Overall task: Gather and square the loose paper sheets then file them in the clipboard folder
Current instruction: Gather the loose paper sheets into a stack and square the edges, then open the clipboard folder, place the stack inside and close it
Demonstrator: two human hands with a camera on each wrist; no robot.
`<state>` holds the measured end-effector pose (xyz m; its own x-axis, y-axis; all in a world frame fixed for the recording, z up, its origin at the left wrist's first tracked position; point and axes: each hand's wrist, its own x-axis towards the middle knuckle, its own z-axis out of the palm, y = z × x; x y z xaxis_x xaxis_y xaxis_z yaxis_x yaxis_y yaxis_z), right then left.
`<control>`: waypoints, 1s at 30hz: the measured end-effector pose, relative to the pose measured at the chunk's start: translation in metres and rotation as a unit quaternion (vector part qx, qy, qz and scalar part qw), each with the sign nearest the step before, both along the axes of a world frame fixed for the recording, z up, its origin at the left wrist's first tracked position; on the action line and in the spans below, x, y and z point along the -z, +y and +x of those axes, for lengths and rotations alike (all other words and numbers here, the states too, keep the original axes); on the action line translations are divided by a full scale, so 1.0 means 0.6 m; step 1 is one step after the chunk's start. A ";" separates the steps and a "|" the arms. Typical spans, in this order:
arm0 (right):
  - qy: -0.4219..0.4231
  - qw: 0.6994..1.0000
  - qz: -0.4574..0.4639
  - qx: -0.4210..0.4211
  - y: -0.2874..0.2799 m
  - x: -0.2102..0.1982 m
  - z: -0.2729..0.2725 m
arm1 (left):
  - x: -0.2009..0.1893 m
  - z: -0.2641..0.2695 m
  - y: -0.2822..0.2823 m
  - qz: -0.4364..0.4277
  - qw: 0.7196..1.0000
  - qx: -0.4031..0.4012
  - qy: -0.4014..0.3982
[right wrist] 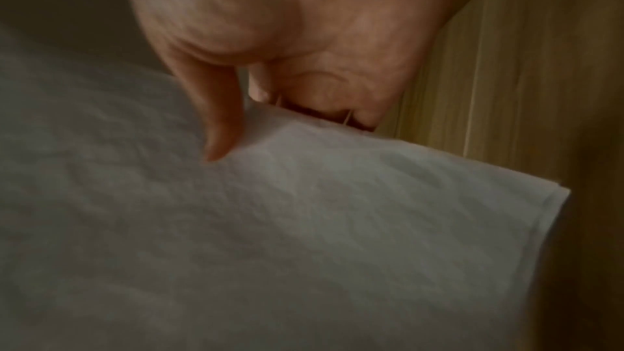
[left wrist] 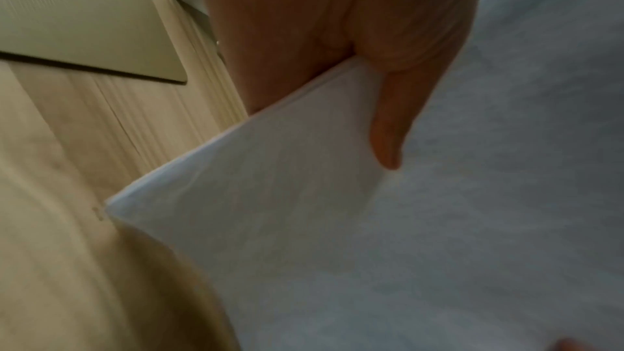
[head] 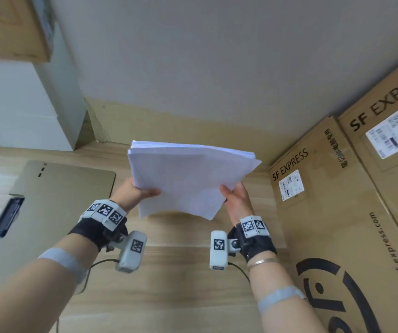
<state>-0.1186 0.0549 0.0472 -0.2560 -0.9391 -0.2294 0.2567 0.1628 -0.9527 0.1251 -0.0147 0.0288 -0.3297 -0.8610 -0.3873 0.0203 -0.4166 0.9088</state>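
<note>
A stack of white paper sheets (head: 188,176) is held up in the air above the wooden table (head: 173,272), its far edges slightly fanned. My left hand (head: 137,192) pinches the stack's left side, thumb lying on top of the sheets (left wrist: 371,223). My right hand (head: 235,198) pinches the right side, thumb on top of the paper (right wrist: 270,223), the other fingers hidden underneath. The clipboard folder (head: 56,200) lies flat on the table to the left, tan, with its dark clip (head: 6,218) at its left edge. A corner of the folder (left wrist: 84,23) shows in the left wrist view.
Large SF Express cardboard boxes (head: 337,212) stand along the right side. A white box (head: 20,104) and another cardboard box (head: 10,25) sit at the back left. A wall (head: 217,56) closes off the far side. Thin cables (head: 101,263) trail from the wrist cameras.
</note>
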 end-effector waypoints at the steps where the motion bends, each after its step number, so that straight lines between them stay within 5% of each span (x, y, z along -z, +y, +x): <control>1: 0.016 1.000 0.005 -0.003 0.003 0.002 0.001 | 0.000 0.001 -0.001 -0.001 1.000 0.006 -0.003; 8: 0.159 0.983 0.095 -0.015 0.020 0.014 0.020 | 0.004 0.007 0.008 -0.008 0.999 0.032 -0.039; 18: 0.188 0.968 0.166 -0.019 0.029 0.063 0.043 | 0.040 0.000 0.022 0.047 0.993 0.039 -0.101; 23: 0.196 0.958 0.200 0.057 0.018 0.065 0.061 | 0.050 0.008 0.003 0.061 0.985 0.048 -0.154; 30: 0.220 0.950 0.223 0.000 0.021 0.084 0.120 | 0.087 0.073 0.015 0.108 0.964 0.056 -0.236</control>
